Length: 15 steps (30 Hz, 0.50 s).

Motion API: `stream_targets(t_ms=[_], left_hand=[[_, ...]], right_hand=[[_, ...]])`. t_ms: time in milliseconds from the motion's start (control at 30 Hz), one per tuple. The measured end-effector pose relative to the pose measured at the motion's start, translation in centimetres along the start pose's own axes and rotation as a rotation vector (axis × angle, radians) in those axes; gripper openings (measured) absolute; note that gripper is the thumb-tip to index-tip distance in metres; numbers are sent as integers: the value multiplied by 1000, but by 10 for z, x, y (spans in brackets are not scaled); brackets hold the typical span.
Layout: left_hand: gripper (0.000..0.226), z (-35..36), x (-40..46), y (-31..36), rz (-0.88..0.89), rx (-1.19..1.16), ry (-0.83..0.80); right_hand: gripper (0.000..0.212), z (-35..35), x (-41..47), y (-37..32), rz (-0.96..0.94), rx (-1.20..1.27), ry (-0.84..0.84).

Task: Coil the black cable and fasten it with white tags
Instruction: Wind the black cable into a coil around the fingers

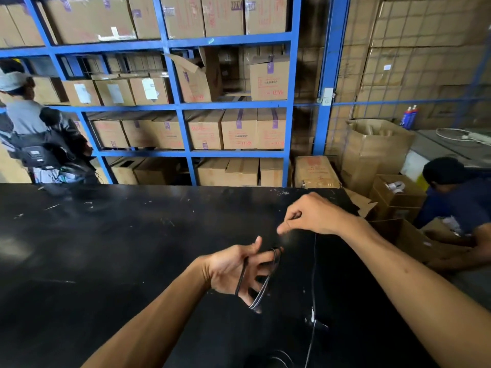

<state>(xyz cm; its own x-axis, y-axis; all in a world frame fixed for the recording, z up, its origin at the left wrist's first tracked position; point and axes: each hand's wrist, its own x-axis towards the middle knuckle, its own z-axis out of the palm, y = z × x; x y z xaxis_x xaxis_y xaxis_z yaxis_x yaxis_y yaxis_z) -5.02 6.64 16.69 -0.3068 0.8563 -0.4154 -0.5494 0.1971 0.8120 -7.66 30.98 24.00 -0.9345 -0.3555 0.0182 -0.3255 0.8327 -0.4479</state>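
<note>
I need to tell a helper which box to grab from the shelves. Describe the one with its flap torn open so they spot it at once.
Find the blue shelving rack behind the black table. On its second level from the top, centre bay, stands the open cardboard box. It leans, one flap sticking up to the left, while neighbouring boxes sit square and closed.

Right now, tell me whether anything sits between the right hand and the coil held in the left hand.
Nothing visible does. The right hand pinches the black cable just above the coil looped around the left hand, with only bare black table behind the gap. No white tag is clearly identifiable.
</note>
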Motion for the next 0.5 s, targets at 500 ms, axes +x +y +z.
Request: stream_targets(t_ms=[500], left_hand=[[60,-13,-13,55,625,-495,112]], right_hand=[[35,139,-64,1,75,849,-217]])
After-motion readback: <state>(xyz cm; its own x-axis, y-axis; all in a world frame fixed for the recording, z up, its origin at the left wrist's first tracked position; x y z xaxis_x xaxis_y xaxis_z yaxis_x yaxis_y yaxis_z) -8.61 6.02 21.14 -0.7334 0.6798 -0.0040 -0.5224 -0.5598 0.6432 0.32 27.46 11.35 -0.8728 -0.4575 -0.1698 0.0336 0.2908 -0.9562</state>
